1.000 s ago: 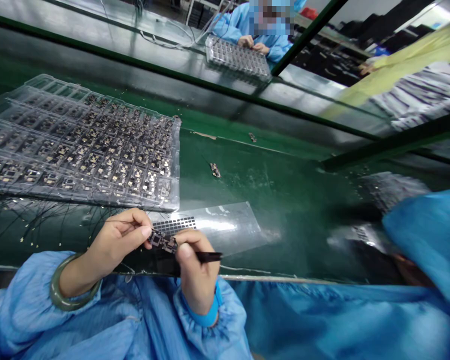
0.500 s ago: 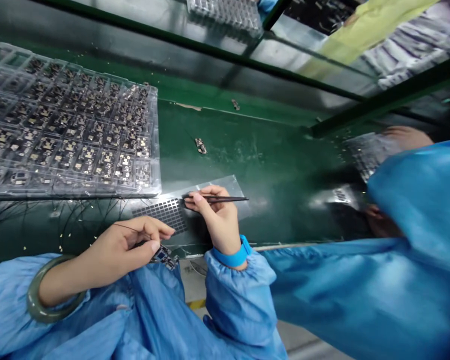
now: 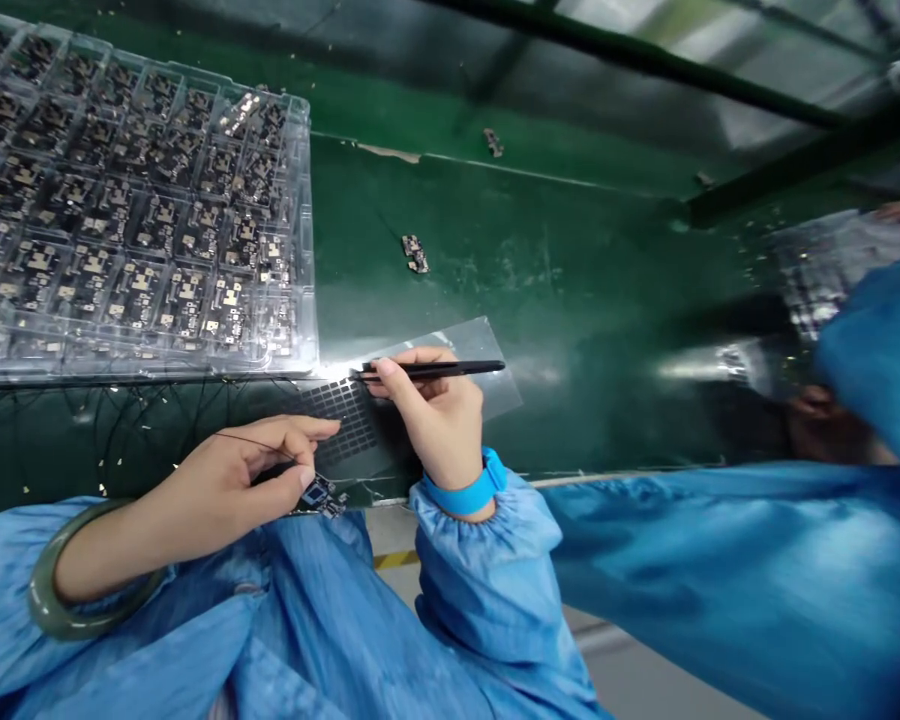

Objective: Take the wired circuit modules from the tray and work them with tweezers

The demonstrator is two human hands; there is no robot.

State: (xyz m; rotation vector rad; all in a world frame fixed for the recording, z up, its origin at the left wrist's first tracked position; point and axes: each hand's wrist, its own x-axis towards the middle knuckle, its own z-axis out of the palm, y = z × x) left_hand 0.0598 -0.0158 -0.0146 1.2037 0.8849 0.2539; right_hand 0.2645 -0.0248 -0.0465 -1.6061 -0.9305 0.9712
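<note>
Between the thumb and fingers of my left hand (image 3: 232,472) is a small circuit board (image 3: 321,494), held near the bench's front edge. A thin dark wire (image 3: 259,443) runs over that hand. My right hand (image 3: 439,410) is closed around black tweezers (image 3: 450,370), whose tips point left. Under the tips lies a clear sheet (image 3: 495,375) carrying rows of small dark stickers (image 3: 349,425); my right hand covers part of it. Whether the tips pinch a sticker is too small to tell.
A clear plastic tray (image 3: 309,230) full of circuit boards stands at the left, with wires trailing from its front. Loose boards (image 3: 415,254) lie on the green bench (image 3: 607,300). A co-worker in blue (image 3: 720,560) sits close on the right.
The view has shifted, so the tray and bench sit higher and larger. My right hand has turned the tweezers, and their legs now look closer together. My left hand still holds the board.
</note>
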